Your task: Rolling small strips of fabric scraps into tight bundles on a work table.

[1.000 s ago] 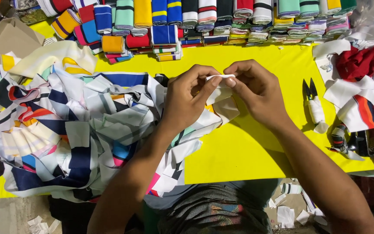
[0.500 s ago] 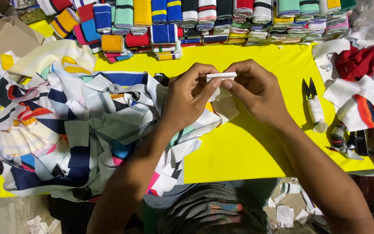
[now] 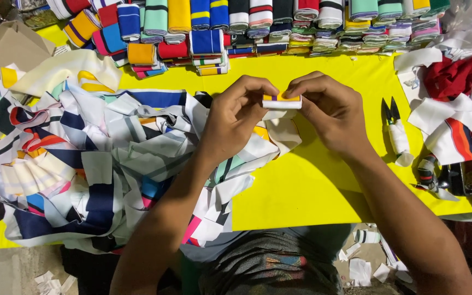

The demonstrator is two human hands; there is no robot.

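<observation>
Above the yellow table point(image 3: 323, 186), the left hand point(image 3: 236, 117) and right hand point(image 3: 329, 112) pinch a small folded strip of white, yellow and purple ribbing point(image 3: 282, 101) between them, fingertips at each end. Bare yellow surface lies below the hands. A heap of striped fabric pieces point(image 3: 83, 164) crowds the left edge, rolled collars point(image 3: 258, 24) line the far edge, and thread snips point(image 3: 395, 128) lie to the right.

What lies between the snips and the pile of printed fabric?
In the head view, both hands, left hand and right hand, pinch a small folded strip above the yellow table.
</observation>
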